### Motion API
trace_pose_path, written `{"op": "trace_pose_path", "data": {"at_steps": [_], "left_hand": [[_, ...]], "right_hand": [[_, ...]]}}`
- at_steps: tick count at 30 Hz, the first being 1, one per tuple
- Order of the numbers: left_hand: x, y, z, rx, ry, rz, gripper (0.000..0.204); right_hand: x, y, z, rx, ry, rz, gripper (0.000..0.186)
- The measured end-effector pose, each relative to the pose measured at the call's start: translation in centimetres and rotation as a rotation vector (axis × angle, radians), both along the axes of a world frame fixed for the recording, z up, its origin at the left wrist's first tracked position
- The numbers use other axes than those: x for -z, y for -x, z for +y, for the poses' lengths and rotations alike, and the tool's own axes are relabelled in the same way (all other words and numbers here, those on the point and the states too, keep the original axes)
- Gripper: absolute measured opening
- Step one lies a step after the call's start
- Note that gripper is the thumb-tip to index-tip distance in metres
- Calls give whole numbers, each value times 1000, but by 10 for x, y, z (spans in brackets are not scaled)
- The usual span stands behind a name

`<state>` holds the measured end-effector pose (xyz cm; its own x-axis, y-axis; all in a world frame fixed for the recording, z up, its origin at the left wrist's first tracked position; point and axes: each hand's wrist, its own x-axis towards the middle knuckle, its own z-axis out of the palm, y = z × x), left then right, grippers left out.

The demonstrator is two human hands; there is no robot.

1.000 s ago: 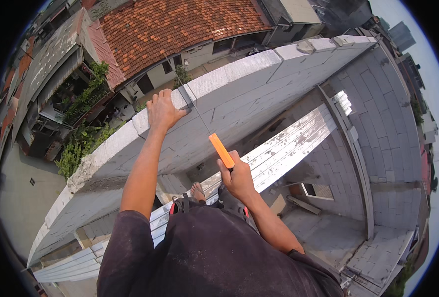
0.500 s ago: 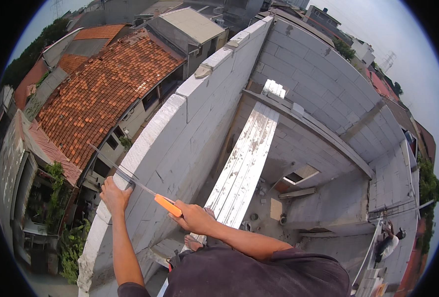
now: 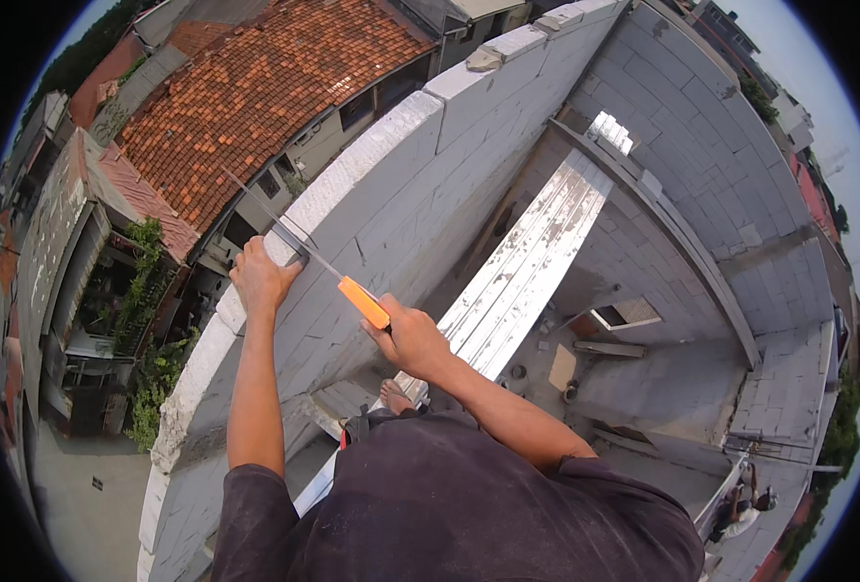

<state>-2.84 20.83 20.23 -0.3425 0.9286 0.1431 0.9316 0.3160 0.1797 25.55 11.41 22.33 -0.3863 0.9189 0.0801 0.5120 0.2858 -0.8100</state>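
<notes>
My left hand (image 3: 263, 276) is curled over the top edge of the pale block wall (image 3: 350, 145), gripping it beside a small dark grey piece (image 3: 288, 250) that lies against the edge. My right hand (image 3: 413, 339) is closed round the orange handle of a hand saw (image 3: 360, 299). Its long thin blade slants up and left across the wall top, just beside my left hand; whether it sits in a cut is too small to tell. My bare foot (image 3: 394, 393) rests on ridged silvery planks (image 3: 527, 267) below.
The planks span a deep room of block walls (image 3: 687, 126), with a beam (image 3: 687, 252) across. Outside the wall, far below, are tiled roofs (image 3: 275, 68) and plants (image 3: 144, 398). Another person (image 3: 740, 519) is at the lower right by a wall.
The view swung to the right along the wall, then partly back, bringing the other person into sight. My hands keep their grips on the saw and the wall edge.
</notes>
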Motion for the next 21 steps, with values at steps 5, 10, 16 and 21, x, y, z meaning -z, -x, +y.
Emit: {"op": "trace_pose_path", "data": {"at_steps": [5, 10, 16, 21], "left_hand": [[-5, -5, 2, 12, 31, -30, 84], [4, 2, 1, -11, 44, -3, 87], [1, 0, -4, -3, 64, -12, 89], [-3, -1, 2, -3, 70, -11, 90]], "right_hand": [[102, -127, -120, 17, -144, -12, 19], [35, -5, -6, 41, -61, 23, 25], [33, -27, -20, 25, -33, 36, 22], [86, -103, -85, -10, -164, 53, 20]]}}
